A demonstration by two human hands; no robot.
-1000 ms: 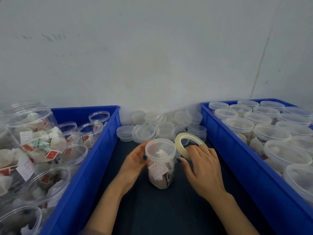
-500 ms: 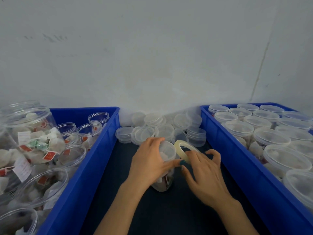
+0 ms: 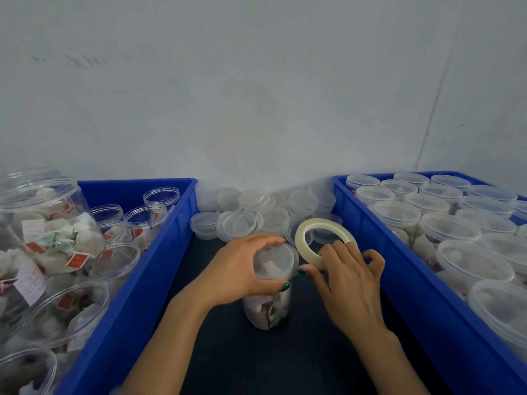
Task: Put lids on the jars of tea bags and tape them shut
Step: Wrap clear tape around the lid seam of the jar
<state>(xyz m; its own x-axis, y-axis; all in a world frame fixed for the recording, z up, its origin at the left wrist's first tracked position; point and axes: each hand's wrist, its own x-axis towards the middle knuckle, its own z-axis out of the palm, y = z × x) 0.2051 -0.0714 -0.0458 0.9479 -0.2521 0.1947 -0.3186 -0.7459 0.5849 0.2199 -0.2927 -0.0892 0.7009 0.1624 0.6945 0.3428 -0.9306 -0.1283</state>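
Observation:
A clear plastic jar of tea bags (image 3: 268, 309) stands on the dark table between two blue bins, with a clear lid (image 3: 278, 259) on top. My left hand (image 3: 236, 269) grips the lid and the jar's upper rim from the left. My right hand (image 3: 345, 277) holds a roll of clear tape (image 3: 309, 235) just to the right of the lid, thumb tip close to the lid's edge.
A pile of loose clear lids (image 3: 242, 220) lies behind the jar against the white wall. The left blue bin (image 3: 159, 252) holds open jars of tea bags. The right blue bin (image 3: 379, 258) holds several lidded jars.
My left hand shifted from the jar's side to over its lid. My right hand kept the tape roll and moved it slightly right and back, beside the lid.

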